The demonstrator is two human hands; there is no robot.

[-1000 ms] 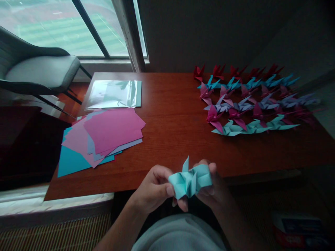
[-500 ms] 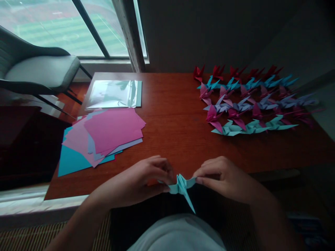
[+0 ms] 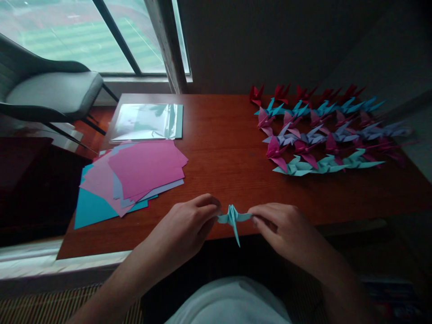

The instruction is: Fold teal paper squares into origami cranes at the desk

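A pale turquoise origami crane (image 3: pixel 232 218) is held at the near edge of the wooden table (image 3: pixel 216 180), its wings spread sideways and one long point hanging toward me. My left hand (image 3: pixel 194 220) pinches the wing on the left, and my right hand (image 3: pixel 278 227) pinches the tip of the wing on the right. Both hands are closed, with the wing ends partly hidden behind the fingers. Beyond my right hand lies a row of mint green paper cranes (image 3: pixel 327 165).
More rows of paper cranes in magenta, lavender, pink, blue and red (image 3: pixel 303 93) fill the table's right side. Fanned coloured paper sheets (image 3: pixel 148 168) lie at the left, with a clear-wrapped paper pack (image 3: pixel 145 121) behind them. A chair (image 3: pixel 50 90) stands by the window.
Both hands have carried the crane slightly away from my body, up over the table edge. Its wings are now stretched straighter, and the hanging point is more upright.
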